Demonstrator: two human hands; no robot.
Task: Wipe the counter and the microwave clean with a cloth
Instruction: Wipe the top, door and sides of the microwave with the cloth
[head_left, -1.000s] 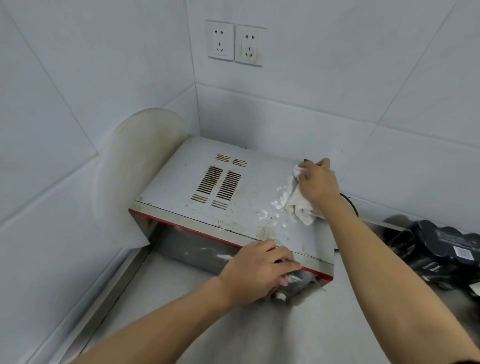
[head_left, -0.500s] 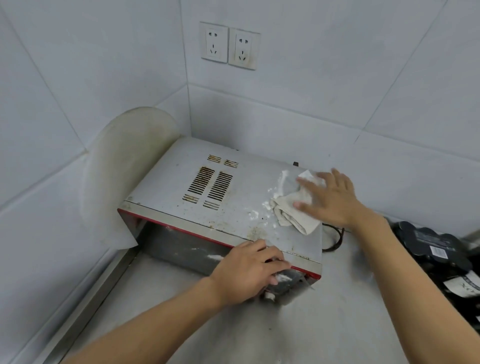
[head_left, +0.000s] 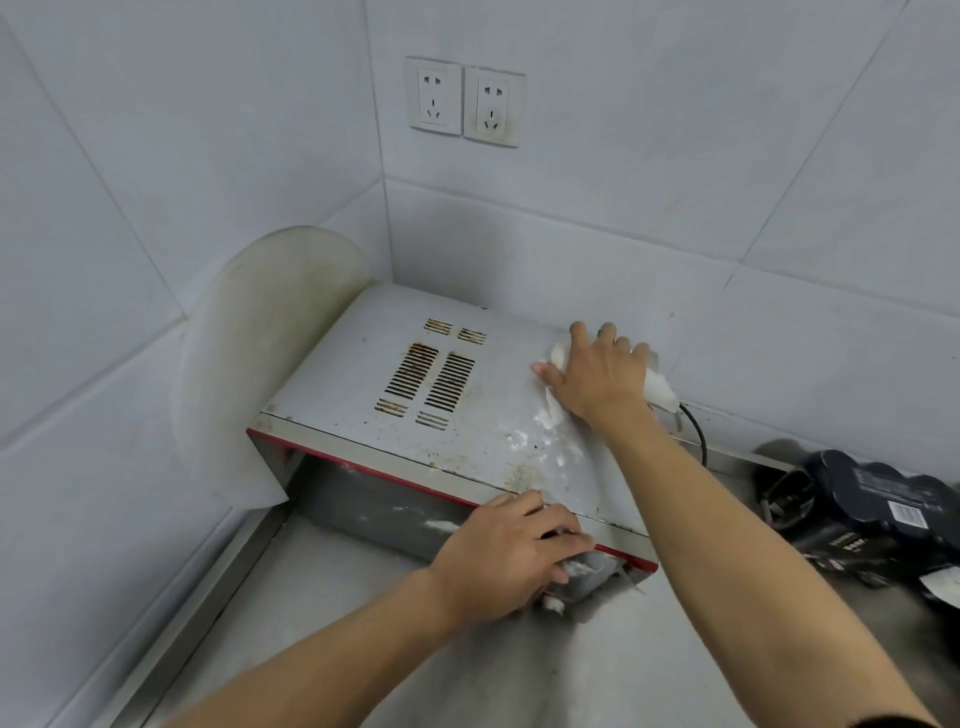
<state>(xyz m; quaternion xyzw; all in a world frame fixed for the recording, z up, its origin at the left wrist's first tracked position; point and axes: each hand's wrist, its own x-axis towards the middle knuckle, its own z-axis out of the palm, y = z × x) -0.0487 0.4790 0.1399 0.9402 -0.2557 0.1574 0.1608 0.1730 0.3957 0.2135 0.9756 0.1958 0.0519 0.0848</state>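
The microwave (head_left: 467, 405) sat pushed into the corner of the steel counter (head_left: 363, 639), its grey top rust-flecked around the vent slots and streaked with white residue (head_left: 540, 431) toward the right side. The right hand (head_left: 597, 374) lay on the back right corner of that top with fingers spread and nearly straight, pressing the white cloth (head_left: 658, 387) flat beneath the palm. One end of the cloth stuck out past the microwave's right edge, above the black cord (head_left: 698, 431). The left hand (head_left: 509, 556) held the front top edge near the right front corner, fingers bent down over the red trim. The thumb was hidden, so how firm the grip was could not be told. A pale round board (head_left: 260, 353) leaned against the left wall, touching the microwave's side, and two wall sockets (head_left: 465, 101) sat above. Dark, black-wrapped packs (head_left: 857, 499) lay on the counter at the far right, well apart from both hands.
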